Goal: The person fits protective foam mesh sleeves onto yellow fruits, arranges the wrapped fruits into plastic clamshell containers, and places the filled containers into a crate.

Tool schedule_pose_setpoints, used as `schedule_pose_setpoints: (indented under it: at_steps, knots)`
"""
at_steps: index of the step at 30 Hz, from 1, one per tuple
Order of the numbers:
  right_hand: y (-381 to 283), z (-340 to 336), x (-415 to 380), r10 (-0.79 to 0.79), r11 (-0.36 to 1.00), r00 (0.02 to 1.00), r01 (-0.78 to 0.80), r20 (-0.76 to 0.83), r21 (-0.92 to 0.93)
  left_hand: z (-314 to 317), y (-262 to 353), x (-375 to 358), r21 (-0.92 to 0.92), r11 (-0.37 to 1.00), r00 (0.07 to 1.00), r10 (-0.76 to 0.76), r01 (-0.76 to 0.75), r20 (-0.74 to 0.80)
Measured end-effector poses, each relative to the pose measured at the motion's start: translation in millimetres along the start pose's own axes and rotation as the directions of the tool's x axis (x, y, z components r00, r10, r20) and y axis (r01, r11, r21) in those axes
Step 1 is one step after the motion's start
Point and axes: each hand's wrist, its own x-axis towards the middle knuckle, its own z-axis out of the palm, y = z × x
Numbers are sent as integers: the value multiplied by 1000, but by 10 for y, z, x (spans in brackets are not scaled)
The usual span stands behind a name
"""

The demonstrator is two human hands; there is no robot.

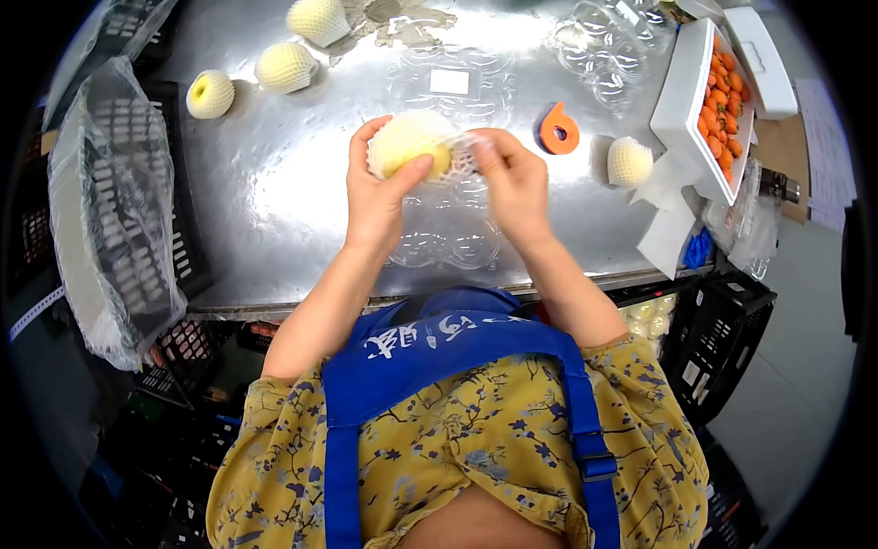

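Note:
My left hand [384, 194] is wrapped round a yellow fruit [412, 146] in a white foam net, thumb on its front. The fingers of my right hand [512, 178] pinch the loose end of the foam net [466, 156] at the fruit's right side. Beneath both hands lies a clear plastic clamshell tray [448, 229], spread flat on the metal table [274, 201], with a white label [450, 82] on its far part. An orange tape dispenser [559, 130] is to the right of my right hand.
Netted fruits [285, 69] sit at the back left, another [630, 163] at the right. A white foam box [684, 105] holds small orange fruits [722, 110]. More clear trays [608, 50] lie at the back right. A plastic-covered black crate [123, 183] borders the left edge.

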Motion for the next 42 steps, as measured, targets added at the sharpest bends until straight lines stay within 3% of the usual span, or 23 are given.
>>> schedule_pose_setpoints:
  at_steps: [1,2,3,7,8,10,11,12,15,16,19,23,27,28,34,39,42]
  knots:
    - [11,-29,8,143,930,987,-161,79,329,-27,11,-14,2,1000,1000,9,-9,7]
    - [32,-55,38,252,731,947,-321,199,602,-44,35,-40,-59,998,999,-26,29,39]
    - [56,-80,71,310,430,887,-452,343,781,-49,67,-64,-119,990,995,-61,70,75]
    - [232,-181,222,260,517,909,-417,327,748,-60,43,-176,-315,895,923,-212,316,322]
    - [300,-154,217,343,618,896,-442,283,650,-45,41,-197,-416,828,903,-229,377,363]
    - [304,-47,74,466,696,851,-521,242,494,3,41,-234,-586,646,860,-244,489,448]
    - [329,-14,25,521,720,826,-560,214,409,45,55,-233,-515,724,878,-281,459,387]
    - [556,-102,30,354,881,902,-411,248,235,100,78,-241,-436,791,896,-310,428,318]
    - [309,-293,77,-75,984,996,67,46,165,166,115,-234,-252,891,923,-339,378,185]
    - [94,-332,41,-199,971,969,175,146,162,181,130,-237,-238,891,919,-351,387,178]
    - [-113,-234,-73,-471,821,824,540,316,-184,270,162,-274,-151,918,926,-345,367,154]
    - [-24,-383,-33,-351,936,893,338,282,95,307,236,-357,-27,954,947,-294,299,127]
    - [-40,-366,-81,-305,940,906,238,294,242,245,216,-318,52,993,979,-115,108,168]
    - [-45,-355,-82,-332,937,898,279,287,211,250,220,-328,14,994,985,-106,105,137]
    - [-63,-281,-74,-480,873,843,486,244,40,254,228,-325,198,961,929,115,-193,352]
    - [-211,-305,-73,-539,777,791,600,290,-192,228,198,-298,296,937,936,75,-183,343]
    - [-235,-348,-51,-487,810,809,560,330,-175,216,198,-299,349,902,928,129,-256,349]
